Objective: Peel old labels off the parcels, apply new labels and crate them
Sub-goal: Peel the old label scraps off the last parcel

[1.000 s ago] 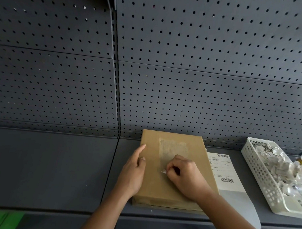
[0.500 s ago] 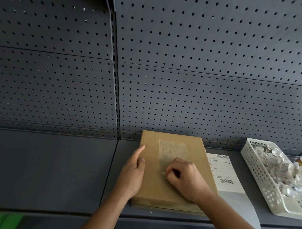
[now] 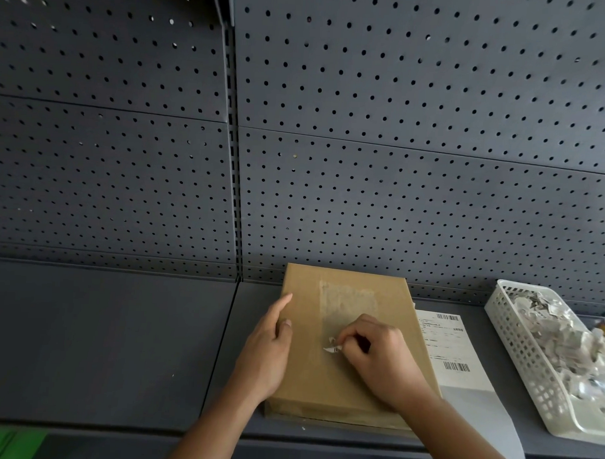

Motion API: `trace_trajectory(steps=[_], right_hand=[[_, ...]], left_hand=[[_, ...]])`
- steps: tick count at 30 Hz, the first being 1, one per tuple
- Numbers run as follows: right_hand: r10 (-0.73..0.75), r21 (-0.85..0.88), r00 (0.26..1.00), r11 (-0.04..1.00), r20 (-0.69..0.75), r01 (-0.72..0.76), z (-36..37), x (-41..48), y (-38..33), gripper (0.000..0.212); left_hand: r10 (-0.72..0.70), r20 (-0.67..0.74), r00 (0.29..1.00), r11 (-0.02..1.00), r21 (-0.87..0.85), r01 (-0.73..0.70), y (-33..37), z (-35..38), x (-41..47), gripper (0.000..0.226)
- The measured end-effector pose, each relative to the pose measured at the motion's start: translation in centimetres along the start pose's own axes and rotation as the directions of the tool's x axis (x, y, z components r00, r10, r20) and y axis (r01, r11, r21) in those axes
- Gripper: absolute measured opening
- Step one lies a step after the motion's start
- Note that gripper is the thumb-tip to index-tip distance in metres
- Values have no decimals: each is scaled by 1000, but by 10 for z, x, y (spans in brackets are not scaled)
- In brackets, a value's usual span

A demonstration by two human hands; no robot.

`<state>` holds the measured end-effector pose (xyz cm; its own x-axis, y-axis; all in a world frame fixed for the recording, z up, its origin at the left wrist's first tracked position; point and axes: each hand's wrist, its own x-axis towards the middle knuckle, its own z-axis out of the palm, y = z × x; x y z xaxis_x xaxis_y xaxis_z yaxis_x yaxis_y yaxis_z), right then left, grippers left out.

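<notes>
Parcel (image 3: 303, 377) lay flat on the grey shelf (image 3: 101, 342), with a pale residue patch (image 3: 346, 301) on its top face. The left grip (image 3: 267, 351) rested flat with straight fingers on the parcel's left edge; the right grip (image 3: 378, 362) was curled, pinching a torn label scrap (image 3: 332, 349) at the patch's lower edge. A printed label sheet (image 3: 451, 351) lay just right of the parcel, with a white basket (image 3: 516, 343) of paper scraps beyond it

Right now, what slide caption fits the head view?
Right hand pinches a label scrap on the parcel; left hand steadies it.
</notes>
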<state>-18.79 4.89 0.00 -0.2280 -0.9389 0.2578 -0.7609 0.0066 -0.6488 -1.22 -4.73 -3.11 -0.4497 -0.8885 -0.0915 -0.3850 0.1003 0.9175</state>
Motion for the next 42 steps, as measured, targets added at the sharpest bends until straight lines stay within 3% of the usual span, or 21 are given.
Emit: trace_trajectory(steps=[8, 13, 19, 22, 26, 29, 32, 37, 42], right_hand=[[-37, -16, 998, 999, 59, 38, -1, -1, 0, 20], [202, 208, 979, 958, -14, -195, -18, 2, 0, 19], [236, 415, 969, 877, 67, -243, -50, -6, 3, 12], [266, 480, 964, 844, 10, -238, -80, -15, 4, 9], [403, 392, 902, 863, -154, -318, -135, -37, 27, 7], [472, 145, 812, 881, -343, -451, -183, -60, 55, 8], [518, -67, 713, 786, -474, -615, -222, -83, 88, 10], [598, -111, 615, 665, -514, -739, -244, -96, 123, 26], [625, -47, 575, 654, -528, -755, -244, -93, 135, 19]], left_hand=[[-4, -4, 1000, 1000, 4, 4, -1, -1, 0, 44], [-18, -9, 1000, 1000, -5, 18, -1, -1, -1, 43], [-12, -1, 1000, 1000, -3, 12, 3, -6, -3, 43], [-7, -2, 1000, 1000, 15, 7, 1, -8, -4, 44], [-22, -7, 1000, 999, 40, 23, 0, -8, -4, 43], [-15, -15, 1000, 999, 42, 15, 1, -8, -2, 43], [-32, -22, 999, 999, 37, 33, 2, -5, 0, 42], [-35, -16, 999, 997, 70, 36, 3, -1, 3, 42], [-47, -22, 999, 994, 101, 49, -5, 2, 9, 41]])
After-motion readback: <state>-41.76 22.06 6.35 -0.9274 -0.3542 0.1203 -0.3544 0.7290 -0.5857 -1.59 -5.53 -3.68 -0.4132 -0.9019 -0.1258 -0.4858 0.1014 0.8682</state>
